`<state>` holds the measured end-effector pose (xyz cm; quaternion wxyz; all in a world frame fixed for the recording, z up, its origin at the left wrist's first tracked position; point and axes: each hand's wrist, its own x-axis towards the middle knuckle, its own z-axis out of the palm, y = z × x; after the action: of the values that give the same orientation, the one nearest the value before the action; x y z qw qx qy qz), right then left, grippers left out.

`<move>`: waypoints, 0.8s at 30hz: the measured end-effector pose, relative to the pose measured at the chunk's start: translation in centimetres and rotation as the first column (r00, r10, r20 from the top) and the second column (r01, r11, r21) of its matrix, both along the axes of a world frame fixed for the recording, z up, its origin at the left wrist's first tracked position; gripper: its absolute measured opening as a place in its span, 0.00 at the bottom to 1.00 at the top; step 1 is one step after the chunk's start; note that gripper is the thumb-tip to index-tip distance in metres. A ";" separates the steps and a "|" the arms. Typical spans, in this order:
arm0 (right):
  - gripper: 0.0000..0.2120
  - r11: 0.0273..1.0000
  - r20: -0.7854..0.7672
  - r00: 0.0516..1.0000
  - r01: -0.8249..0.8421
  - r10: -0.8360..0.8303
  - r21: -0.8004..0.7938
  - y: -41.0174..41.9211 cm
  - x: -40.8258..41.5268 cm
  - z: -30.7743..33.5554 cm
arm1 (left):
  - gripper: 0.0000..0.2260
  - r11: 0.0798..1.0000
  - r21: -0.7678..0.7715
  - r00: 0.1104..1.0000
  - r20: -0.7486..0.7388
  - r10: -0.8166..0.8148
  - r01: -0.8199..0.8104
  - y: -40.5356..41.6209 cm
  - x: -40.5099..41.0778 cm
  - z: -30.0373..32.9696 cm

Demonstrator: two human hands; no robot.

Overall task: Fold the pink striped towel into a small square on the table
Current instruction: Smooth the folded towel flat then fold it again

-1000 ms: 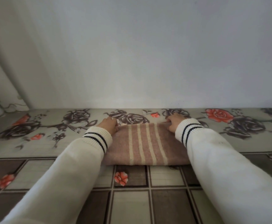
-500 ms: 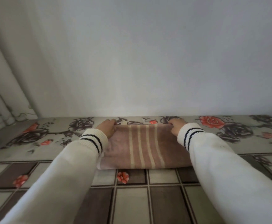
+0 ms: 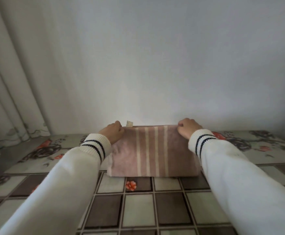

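The pink towel with several cream stripes is folded into a wide rectangle. Its near edge lies on the table while its far edge is raised off the surface. My left hand pinches the far left corner and my right hand pinches the far right corner, fingers curled over the edge. A small cream label sticks up from the far edge near my left hand. Both arms wear white sleeves with dark striped cuffs.
The table carries a cloth with brown and grey checks and a rose border. A plain white wall rises right behind the towel. Pale curtains hang at the left.
Both hands have lifted the towel's far edge upward, so the towel now slopes up from its near edge. The label has come into sight. My head tilted up.
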<state>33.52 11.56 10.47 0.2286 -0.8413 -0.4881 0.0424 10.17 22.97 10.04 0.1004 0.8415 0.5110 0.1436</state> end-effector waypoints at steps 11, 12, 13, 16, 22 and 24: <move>0.17 0.991 0.042 0.999 0.016 -0.021 0.136 -3.3 -1.7 3.4 | 0.13 0.999 0.047 0.980 0.197 -0.027 0.018 -3.0 -1.8 3.0; 0.16 0.992 0.049 0.999 0.011 -0.018 0.129 -3.5 -1.9 3.7 | 0.13 0.999 0.038 0.981 0.192 -0.026 0.019 -3.4 -2.1 3.1; 0.16 0.994 0.053 0.999 0.003 -0.009 0.110 -3.7 -2.0 3.9 | 0.13 1.000 0.016 0.985 0.173 -0.025 0.022 -3.6 -2.2 3.2; 0.16 0.998 0.059 0.998 -0.024 0.020 0.064 -4.2 -2.5 4.5 | 0.14 0.999 -0.024 0.990 0.136 -0.028 0.032 -4.5 -2.7 3.2; 0.17 0.999 0.015 0.998 -0.054 0.054 0.009 -5.2 -3.0 4.9 | 0.15 0.996 -0.029 0.992 0.093 -0.080 0.083 -6.1 -4.2 4.2; 0.14 0.997 0.009 0.999 -0.053 0.053 -0.051 -5.4 -3.2 4.9 | 0.14 0.990 -0.072 0.990 0.080 -0.112 0.117 -6.5 -4.7 4.4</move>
<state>30.28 6.14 15.34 0.2034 -0.8338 -0.5102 0.0564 5.45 16.44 14.48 0.1600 0.8589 0.4628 0.1501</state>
